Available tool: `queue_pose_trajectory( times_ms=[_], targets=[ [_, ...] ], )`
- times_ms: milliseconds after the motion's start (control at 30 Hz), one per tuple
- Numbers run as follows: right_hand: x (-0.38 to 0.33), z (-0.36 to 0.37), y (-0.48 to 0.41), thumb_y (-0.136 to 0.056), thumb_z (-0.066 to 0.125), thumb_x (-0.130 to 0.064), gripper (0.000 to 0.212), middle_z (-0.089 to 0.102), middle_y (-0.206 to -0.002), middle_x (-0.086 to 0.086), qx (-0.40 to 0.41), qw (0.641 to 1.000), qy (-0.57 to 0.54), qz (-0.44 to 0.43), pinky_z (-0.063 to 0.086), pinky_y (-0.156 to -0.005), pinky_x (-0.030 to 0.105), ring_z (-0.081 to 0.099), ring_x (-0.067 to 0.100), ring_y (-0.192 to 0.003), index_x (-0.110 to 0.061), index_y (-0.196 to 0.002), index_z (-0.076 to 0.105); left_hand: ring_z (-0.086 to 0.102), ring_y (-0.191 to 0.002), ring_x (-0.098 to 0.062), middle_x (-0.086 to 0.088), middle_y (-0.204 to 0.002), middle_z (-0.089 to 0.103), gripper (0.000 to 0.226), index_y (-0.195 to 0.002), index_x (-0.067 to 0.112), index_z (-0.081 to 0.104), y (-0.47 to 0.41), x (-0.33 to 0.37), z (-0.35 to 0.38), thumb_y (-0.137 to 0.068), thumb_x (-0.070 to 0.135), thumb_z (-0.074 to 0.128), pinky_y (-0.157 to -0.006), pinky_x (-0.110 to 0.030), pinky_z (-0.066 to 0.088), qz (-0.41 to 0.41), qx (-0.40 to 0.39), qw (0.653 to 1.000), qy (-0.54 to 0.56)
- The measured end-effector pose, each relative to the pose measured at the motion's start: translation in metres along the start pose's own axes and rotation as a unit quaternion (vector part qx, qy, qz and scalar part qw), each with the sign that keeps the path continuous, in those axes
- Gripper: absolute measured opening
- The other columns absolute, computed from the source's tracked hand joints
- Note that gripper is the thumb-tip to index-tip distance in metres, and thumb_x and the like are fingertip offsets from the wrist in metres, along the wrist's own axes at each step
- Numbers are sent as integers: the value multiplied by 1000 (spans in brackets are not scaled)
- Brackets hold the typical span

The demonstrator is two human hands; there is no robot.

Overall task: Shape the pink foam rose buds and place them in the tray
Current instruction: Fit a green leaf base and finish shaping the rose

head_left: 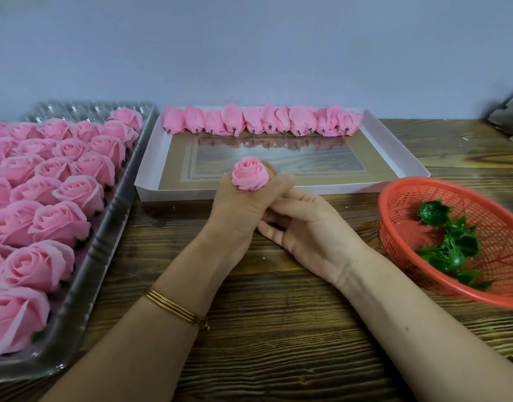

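A pink foam rose bud [250, 174] stands upright in my left hand [237, 210], whose fingers are wrapped round its base. My right hand [304, 224] touches the left from the right, fingers curled under the bud's base; whether it grips the stem is hidden. Behind them lies a white cardboard tray [150, 185] with a clear window bottom. A row of several pink buds [261, 120] lies on its side along the tray's far edge, stems toward me.
At the left a clear plastic tray [104, 242] is packed with several open pink roses [60, 198]. A red plastic basket [423, 256] with green calyx pieces [452, 245] sits at the right. The table is dark wood; a grey wall rises behind.
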State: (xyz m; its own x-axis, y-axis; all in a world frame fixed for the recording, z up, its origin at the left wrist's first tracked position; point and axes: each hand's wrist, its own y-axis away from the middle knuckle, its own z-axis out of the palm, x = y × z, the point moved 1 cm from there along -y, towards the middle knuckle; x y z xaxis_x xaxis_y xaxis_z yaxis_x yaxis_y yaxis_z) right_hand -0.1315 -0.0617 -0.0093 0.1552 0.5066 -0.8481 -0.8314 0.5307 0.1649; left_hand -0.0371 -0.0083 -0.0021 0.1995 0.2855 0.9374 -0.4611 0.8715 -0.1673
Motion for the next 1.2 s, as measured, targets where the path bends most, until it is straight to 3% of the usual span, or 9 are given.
queue_pose_trajectory(
  times_ms=[167,467,700,900,1000,1200],
  targets=[
    [1,0,0,-77,63,-11,24,60,-94,7,-22,999,-41,13,54,-76,23,57,12,-82,-9,-100,68,51,-59,-8,5,-61,47,24,-57,21,52,1,3,2,-72,16,70,-56,-24,46,-26,0,1000,14],
    [1,-2,0,-80,63,-12,38,63,-105,6,-29,998,-47,11,52,-80,25,57,14,-92,-13,-118,64,57,-64,-7,5,-64,54,15,-69,20,58,2,2,4,-71,25,72,-63,-26,48,-31,16,999,-14],
    [0,-4,1,-79,58,-8,53,54,-127,16,-26,999,-35,-1,33,-110,44,46,28,-120,-3,-132,54,59,-68,-7,4,-67,58,19,-72,14,59,1,-2,2,-74,26,74,-64,-22,51,2,4,999,-44],
    [-1,-3,0,-78,57,-5,60,58,-129,16,-23,998,-50,-7,45,-101,37,51,29,-121,1,-137,49,58,-70,-11,-5,-71,56,18,-75,8,59,1,-3,2,-75,20,73,-66,-23,53,1,-2,999,-46],
    [-2,-2,0,-77,56,-4,49,63,-122,15,-26,998,-59,-13,51,-95,33,58,26,-114,2,-126,57,55,-68,-12,-9,-73,53,17,-68,11,56,0,-3,4,-74,16,72,-64,-22,51,11,3,998,-54],
    [-2,-1,1,-76,54,-1,42,66,-116,16,-30,998,-54,-22,53,-93,33,62,24,-107,3,-117,61,57,-66,-7,1,-68,58,13,-67,10,59,0,-3,3,-71,12,71,-63,-20,52,22,7,997,-72]
  ],
)
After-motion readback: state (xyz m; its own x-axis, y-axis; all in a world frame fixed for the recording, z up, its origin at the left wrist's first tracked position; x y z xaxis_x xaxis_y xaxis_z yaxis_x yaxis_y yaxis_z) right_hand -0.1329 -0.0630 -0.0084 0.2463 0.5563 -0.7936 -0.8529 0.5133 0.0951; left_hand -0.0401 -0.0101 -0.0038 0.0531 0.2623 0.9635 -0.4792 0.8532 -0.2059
